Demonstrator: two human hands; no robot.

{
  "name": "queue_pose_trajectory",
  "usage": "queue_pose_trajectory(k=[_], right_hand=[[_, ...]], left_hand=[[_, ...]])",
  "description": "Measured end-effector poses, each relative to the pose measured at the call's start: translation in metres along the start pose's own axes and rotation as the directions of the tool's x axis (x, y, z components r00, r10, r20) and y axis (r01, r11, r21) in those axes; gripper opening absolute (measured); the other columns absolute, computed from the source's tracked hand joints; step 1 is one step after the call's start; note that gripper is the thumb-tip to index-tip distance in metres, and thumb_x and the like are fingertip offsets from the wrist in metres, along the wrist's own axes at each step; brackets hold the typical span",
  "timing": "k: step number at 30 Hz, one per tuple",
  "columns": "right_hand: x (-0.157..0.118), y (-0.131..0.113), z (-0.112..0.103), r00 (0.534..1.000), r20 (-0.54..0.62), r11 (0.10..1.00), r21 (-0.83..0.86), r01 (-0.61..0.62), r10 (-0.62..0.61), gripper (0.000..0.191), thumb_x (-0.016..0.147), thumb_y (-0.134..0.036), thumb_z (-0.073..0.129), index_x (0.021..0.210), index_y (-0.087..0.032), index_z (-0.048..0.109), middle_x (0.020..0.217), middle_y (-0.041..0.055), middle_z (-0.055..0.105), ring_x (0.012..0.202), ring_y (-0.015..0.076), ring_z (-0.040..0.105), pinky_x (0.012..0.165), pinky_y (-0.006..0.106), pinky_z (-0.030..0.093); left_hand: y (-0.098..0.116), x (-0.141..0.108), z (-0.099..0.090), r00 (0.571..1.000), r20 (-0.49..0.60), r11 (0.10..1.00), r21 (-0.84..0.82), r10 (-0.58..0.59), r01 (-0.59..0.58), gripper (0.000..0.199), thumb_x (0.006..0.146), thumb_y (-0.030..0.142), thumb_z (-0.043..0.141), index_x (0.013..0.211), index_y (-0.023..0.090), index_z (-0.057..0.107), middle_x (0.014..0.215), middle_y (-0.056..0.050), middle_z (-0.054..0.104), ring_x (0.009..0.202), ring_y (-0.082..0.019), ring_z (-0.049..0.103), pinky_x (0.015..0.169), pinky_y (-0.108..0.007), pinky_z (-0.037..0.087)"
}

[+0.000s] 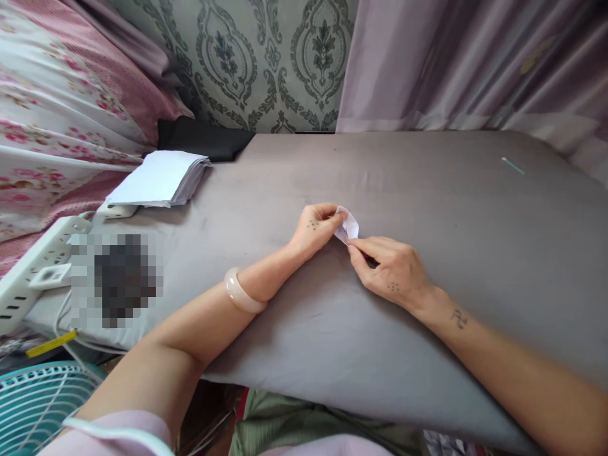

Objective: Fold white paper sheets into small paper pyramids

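A small folded piece of white paper (350, 225) is held between my two hands, above the middle of the grey-covered table (285, 329). My left hand (317, 227) pinches its upper left side, the thumb lying on top of the paper. At its lower edge, my right hand (390, 266) grips it between thumb and forefinger. The fingertips hide parts of the paper, and the exact folded shape is hard to make out. A pale bangle (243, 292) circles my left wrist.
A stack of white paper (156, 177) lies at the back left beside a black cloth-like item (204, 139). White power strips (42, 266) with cables and a blurred-out patch (124, 278) are on the left. A turquoise fan (42, 405) stands below. A thin stick (513, 166) lies far right.
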State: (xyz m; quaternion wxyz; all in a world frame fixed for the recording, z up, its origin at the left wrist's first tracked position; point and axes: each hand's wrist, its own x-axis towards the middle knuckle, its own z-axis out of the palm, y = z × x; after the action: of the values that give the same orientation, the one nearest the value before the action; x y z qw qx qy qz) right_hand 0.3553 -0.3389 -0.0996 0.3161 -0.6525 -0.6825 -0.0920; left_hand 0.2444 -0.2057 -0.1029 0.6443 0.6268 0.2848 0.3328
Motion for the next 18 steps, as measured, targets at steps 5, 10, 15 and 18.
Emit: queue_pose_trajectory(k=[5,10,15,18], right_hand=[[0.009,0.007,-0.002,0.943,-0.099,0.924,0.253,-0.286,0.318,0.019,0.084,-0.031,0.060,0.097,-0.019,0.067,0.081,0.0028,0.072,0.064,0.0136,0.065,0.061,0.026,0.050],[0.015,0.015,0.002,0.907,0.055,0.843,0.349,-0.409,0.417,0.018,0.079,-0.030,0.062,0.092,-0.019,0.071,0.080,0.0038,0.074,0.066,0.0160,0.067,0.065,0.029,0.053],[0.014,0.016,0.003,0.873,0.088,0.801,0.364,-0.476,0.480,0.017,0.082,-0.030,0.060,0.085,-0.020,0.073,0.080,0.0034,0.075,0.073,0.0185,0.070,0.070,0.030,0.053],[0.013,0.014,0.003,0.885,0.068,0.823,0.340,-0.454,0.460,0.018,0.082,-0.030,0.060,0.086,-0.020,0.073,0.080,0.0039,0.076,0.073,0.0189,0.071,0.068,0.030,0.052]], left_hand=[[-0.001,-0.004,0.002,0.992,0.074,0.975,0.189,0.106,-0.118,0.021,0.081,0.026,0.065,0.097,0.012,0.068,0.080,-0.005,0.069,0.067,-0.012,0.062,0.061,-0.021,0.047],[-0.004,-0.007,0.006,0.973,0.173,0.972,0.151,0.155,-0.181,0.018,0.082,0.025,0.064,0.095,0.012,0.064,0.090,-0.009,0.072,0.082,-0.015,0.067,0.075,-0.026,0.053],[-0.004,-0.009,0.008,0.963,0.219,0.960,0.195,0.156,-0.200,0.016,0.085,0.019,0.058,0.099,0.012,0.063,0.095,-0.010,0.073,0.089,-0.017,0.069,0.081,-0.029,0.055],[-0.002,-0.011,0.009,0.966,0.193,0.928,0.296,0.173,-0.226,0.021,0.085,0.016,0.056,0.105,0.013,0.061,0.094,-0.009,0.073,0.083,-0.016,0.070,0.078,-0.028,0.055]])
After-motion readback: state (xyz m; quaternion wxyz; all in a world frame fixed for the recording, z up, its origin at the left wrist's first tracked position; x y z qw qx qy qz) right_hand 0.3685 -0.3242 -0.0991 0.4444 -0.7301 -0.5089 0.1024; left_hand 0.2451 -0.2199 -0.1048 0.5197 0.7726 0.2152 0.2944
